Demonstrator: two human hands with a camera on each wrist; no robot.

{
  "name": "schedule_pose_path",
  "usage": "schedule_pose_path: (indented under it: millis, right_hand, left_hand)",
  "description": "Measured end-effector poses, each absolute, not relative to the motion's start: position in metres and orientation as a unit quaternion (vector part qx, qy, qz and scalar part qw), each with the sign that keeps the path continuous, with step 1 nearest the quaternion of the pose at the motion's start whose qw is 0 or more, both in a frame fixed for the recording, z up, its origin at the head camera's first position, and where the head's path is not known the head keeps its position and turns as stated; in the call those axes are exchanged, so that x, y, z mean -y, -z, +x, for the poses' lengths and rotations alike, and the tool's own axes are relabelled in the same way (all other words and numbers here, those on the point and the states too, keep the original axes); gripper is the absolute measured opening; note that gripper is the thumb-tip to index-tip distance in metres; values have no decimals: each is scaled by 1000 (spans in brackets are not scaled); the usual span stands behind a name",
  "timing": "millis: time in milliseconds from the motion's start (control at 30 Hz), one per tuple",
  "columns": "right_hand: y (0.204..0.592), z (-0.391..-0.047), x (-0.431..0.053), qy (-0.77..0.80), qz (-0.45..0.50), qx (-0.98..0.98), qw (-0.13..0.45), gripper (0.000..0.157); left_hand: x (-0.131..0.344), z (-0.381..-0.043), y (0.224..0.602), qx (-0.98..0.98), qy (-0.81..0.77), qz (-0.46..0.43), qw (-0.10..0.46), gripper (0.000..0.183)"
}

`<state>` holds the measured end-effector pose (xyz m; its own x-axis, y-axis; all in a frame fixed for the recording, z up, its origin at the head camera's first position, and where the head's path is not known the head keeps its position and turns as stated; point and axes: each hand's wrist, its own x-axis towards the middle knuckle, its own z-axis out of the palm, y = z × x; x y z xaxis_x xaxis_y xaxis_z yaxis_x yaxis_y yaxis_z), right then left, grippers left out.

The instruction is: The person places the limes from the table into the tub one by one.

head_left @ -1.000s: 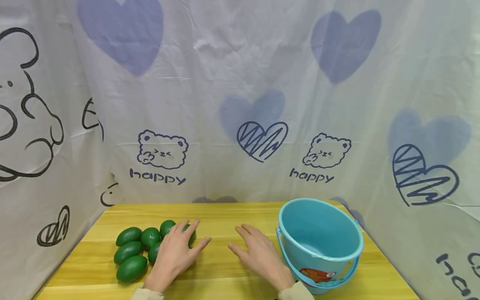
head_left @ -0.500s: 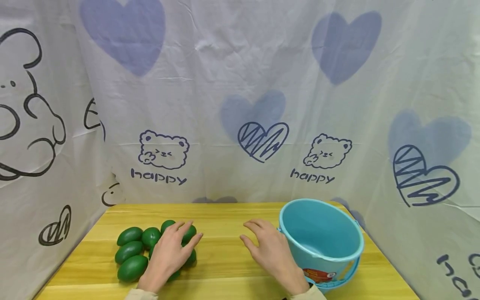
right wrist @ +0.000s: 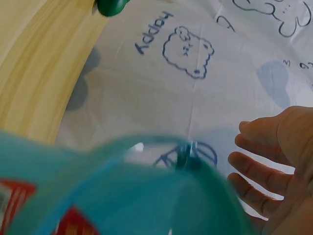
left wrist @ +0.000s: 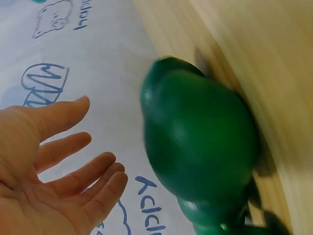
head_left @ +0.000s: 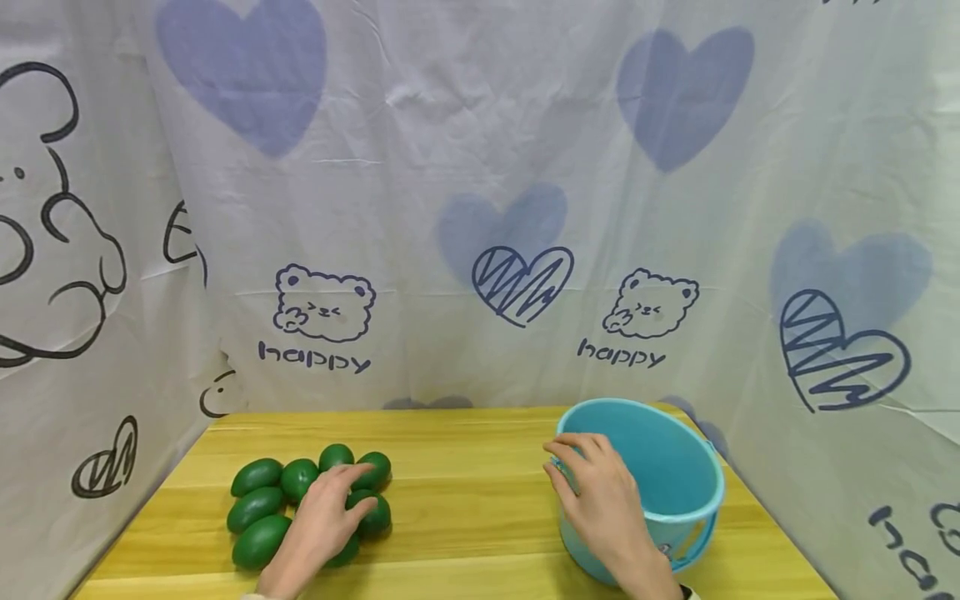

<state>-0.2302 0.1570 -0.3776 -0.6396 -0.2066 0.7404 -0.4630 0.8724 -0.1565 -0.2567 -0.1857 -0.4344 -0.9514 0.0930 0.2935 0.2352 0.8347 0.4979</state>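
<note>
Several glossy dark-green, oval, avocado-like fruits lie grouped at the left of the table. My left hand hovers over the group's right part, hiding some of it. The left wrist view shows this hand's spread fingers apart from the green fruit, with nothing in them. At the right stands a light-blue bucket, upright, with its handle hanging down. My right hand is at its near-left rim, its fingers relaxed and holding nothing; whether it touches the bucket I cannot tell.
The wooden table runs between the fruits and the bucket. A white cloth with hearts and bear drawings hangs behind it and along both sides.
My right hand has moved right, from mid-table to in front of the bucket's rim. The left hand has drawn slightly back and left, uncovering more of the fruits at the group's right.
</note>
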Motion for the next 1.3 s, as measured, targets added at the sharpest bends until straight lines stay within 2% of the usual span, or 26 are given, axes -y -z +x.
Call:
schedule_pose_path:
  millis: [433, 767, 867, 1067, 1200, 1300]
  right_hand:
    - [386, -222, -206, -157, 167, 891, 393, 23]
    - [390, -219, -233, -167, 115, 893, 401, 34]
    - [391, -218, -242, -172, 90, 905, 378, 37]
    - [390, -213, -263, -206, 50, 932, 294, 39]
    - [390, -212, -281, -243, 54, 933, 260, 34]
    - [391, -212, -295, -263, 64, 928, 257, 28]
  left_hand:
    - [206, -253, 442, 967, 233, -60, 87, 46]
    - [217, -251, 451, 973, 184, -81, 110, 44]
    - [218, -250, 453, 975, 164, -90, 119, 43]
    - [220, -246, 458, 976, 143, -98, 131, 44]
    - [221, -243, 460, 980, 152, -84, 101, 46]
    - [221, -241, 461, 980, 169, -72, 73, 49]
